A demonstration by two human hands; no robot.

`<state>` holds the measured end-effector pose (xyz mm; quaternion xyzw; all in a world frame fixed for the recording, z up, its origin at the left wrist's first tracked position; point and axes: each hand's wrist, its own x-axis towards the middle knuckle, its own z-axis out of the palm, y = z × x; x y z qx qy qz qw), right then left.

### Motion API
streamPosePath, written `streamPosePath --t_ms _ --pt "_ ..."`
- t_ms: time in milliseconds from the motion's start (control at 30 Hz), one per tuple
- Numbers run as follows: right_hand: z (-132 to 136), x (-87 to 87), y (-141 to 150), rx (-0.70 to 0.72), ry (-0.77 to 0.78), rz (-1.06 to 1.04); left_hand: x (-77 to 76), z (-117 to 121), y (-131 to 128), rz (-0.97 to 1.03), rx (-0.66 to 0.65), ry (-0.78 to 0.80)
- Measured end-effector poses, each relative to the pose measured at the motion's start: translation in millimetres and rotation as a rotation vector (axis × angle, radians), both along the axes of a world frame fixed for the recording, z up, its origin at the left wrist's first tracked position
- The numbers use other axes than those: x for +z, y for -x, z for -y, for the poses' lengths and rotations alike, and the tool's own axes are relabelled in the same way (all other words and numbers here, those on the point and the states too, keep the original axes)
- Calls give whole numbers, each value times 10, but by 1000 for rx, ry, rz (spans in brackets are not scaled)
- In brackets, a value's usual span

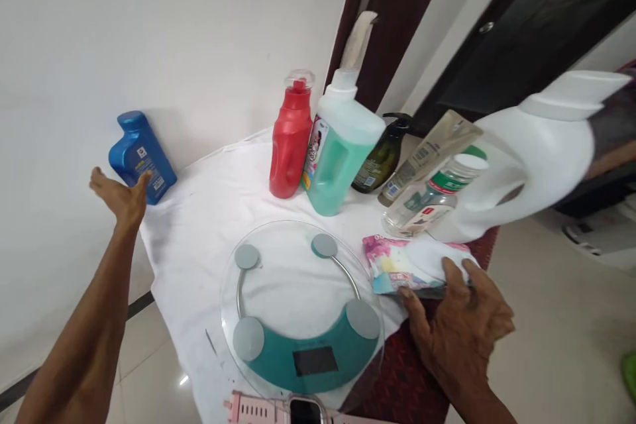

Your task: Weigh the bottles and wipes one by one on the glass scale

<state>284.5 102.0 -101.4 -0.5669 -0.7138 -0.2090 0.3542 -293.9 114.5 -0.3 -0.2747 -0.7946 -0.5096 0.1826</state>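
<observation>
My left hand is beside a blue bottle at the far left corner of the table, its fingers and thumb spread. The bottle stands tilted near the wall. My right hand grips the near edge of a colourful soft pack of wipes with a white lid, thumb at the front and fingers on top. Between my hands lies a round glass bathroom scale with a teal band and a dark display. A pink-strapped smartwatch lies at its near edge.
At the back stand a red bottle, a green liquid bottle, a dark pump bottle, a beige tube, a clear jar and a big white jug. White cloth covers the table against a wall.
</observation>
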Motion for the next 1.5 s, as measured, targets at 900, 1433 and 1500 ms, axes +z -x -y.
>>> streamPosePath --t_ms 900,1433,1500 --pt "-35 -69 59 1 36 -155 384 -1037 -2580 404 -663 -297" --pt "-38 -59 99 0 131 -191 365 1009 -3017 462 -704 -274" --pt "-36 -48 99 12 159 -200 324 1071 -3123 451 -713 -275"
